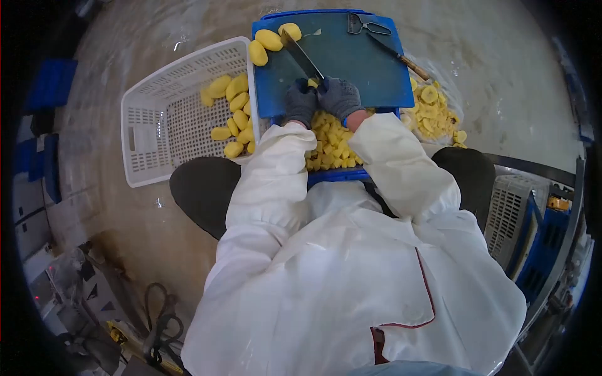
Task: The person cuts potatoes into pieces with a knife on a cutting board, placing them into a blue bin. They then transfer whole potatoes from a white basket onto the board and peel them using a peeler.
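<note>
Left hand: a gloved hand (301, 100), curled closed, its fingertips apparently pinching a small potato piece (312, 83) against the board.
Right hand: a gloved hand (339, 97), wrapped around what must be the handle of the large knife (302, 56); the handle itself is hidden. The two hands are close together, with the piece between them.
Knife blade: points away from the hands and to the left, its tip by the nearest whole potato.
Cutting board: a blue-green board (376, 75) under and beyond the hands, lying across a blue container (338, 175).
Cut so far: a deep heap of potato chunks (329, 141) in the container, just nearer the body than the hands and between the forearms. This looks like a good share of the cutting, though the full amount cannot be told.
In hand: one piece, seemingly partway through cutting.
Uncut on board: three peeled whole potatoes (269, 40), at the far left corner, beyond the left hand.
Uncut in crate: over ten whole potatoes (238, 103), gathered on the near-hand side of a white crate (141, 100), left of the left hand.
Right of the hands: a clear bag with yellow slices and scraps (431, 113).
Tools lying free: a peeler (357, 24) and a wooden-handled knife (412, 66), beyond and right of the right hand.
</note>
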The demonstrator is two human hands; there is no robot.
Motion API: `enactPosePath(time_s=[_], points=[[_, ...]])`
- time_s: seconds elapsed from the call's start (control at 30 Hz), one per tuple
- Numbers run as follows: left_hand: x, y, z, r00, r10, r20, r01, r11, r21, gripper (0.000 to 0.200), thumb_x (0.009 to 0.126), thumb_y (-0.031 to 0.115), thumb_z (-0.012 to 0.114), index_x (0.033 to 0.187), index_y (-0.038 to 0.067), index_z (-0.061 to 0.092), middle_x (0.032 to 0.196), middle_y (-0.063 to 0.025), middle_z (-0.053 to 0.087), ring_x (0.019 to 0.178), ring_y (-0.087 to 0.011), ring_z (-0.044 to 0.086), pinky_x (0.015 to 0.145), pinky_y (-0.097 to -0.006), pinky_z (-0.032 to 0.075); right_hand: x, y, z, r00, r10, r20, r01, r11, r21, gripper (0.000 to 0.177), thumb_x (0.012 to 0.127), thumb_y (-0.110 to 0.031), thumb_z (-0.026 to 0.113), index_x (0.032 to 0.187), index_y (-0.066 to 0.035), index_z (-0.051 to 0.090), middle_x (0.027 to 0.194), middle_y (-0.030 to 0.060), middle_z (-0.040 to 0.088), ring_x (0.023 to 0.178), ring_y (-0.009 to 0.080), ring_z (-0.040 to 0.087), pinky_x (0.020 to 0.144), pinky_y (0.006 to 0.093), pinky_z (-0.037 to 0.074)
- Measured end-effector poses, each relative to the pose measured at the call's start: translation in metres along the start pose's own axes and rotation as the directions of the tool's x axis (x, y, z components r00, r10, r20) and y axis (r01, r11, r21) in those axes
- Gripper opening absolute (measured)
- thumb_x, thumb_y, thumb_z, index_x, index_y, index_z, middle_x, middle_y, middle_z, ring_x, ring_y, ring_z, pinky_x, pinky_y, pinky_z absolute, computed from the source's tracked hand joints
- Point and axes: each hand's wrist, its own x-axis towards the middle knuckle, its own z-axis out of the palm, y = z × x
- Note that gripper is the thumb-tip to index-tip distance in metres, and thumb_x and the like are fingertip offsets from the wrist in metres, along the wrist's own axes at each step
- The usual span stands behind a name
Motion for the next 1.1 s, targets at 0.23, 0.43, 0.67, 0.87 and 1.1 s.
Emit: enactPosePath(time_s=[0.23,0.43,0.67,0.87,1.1], points=[[0.021,-0.019,0.012,0.994,0.027,0.105,-0.036,0.995,0.088,0.030,0.076,0.020,0.068,0.098,0.000,0.066,0.097,-0.0237,0.067,0.093,-0.0414,0.063,0.084,-0.0457,0.049,-0.017,0.029,-0.021,0.988,0.032,-0.149,0.024,0.932,0.361,0.035,0.083,-0.041,0.063,0.099,-0.011,0.069,0.089,0.0192,0.067,0.086,0.0405,0.064,0.076,0.0470,0.050],[0.023,0.014,-0.022,0.764,0.548,0.341,-0.640,0.714,0.285,0.049,0.071,0.026,0.074,0.114,0.007,0.062,0.114,-0.0225,0.062,0.102,-0.0399,0.060,0.087,-0.0462,0.049,-0.029,0.033,-0.073,0.978,0.134,-0.160,-0.071,0.934,0.349,0.034,0.084,-0.040,0.062,0.098,-0.009,0.069,0.089,0.0206,0.067,0.087,0.0398,0.064,0.076,0.0471,0.050],[-0.006,0.029,0.009,0.904,0.292,0.313,-0.384,0.877,0.290,0.050,0.068,0.033,0.079,0.107,0.007,0.060,0.107,-0.0213,0.061,0.101,-0.0404,0.058,0.085,-0.0476,0.048,-0.071,0.036,-0.075,0.966,0.259,0.021,-0.258,0.949,0.183,0.031,0.085,-0.033,0.058,0.099,-0.008,0.068,0.093,0.0206,0.067,0.090,0.0403,0.064,0.078,0.0492,0.051],[-0.015,0.021,0.002,0.908,0.346,0.237,-0.400,0.884,0.243,0.043,0.073,0.035,0.076,0.107,0.012,0.064,0.098,-0.0193,0.065,0.096,-0.0406,0.060,0.083,-0.0480,0.049,-0.075,0.035,-0.063,0.965,0.240,0.103,-0.250,0.964,0.093,0.030,0.085,-0.031,0.057,0.099,-0.006,0.068,0.094,0.0232,0.067,0.092,0.0409,0.064,0.082,0.0500,0.050],[-0.011,0.025,-0.003,0.912,0.309,0.270,-0.374,0.897,0.235,0.040,0.072,0.030,0.076,0.107,0.012,0.066,0.100,-0.0171,0.066,0.098,-0.0384,0.061,0.083,-0.0466,0.050,-0.064,0.022,-0.043,0.960,0.269,0.082,-0.273,0.961,0.045,0.028,0.084,-0.026,0.056,0.093,-0.004,0.069,0.092,0.0246,0.067,0.092,0.0411,0.065,0.082,0.0500,0.050]])
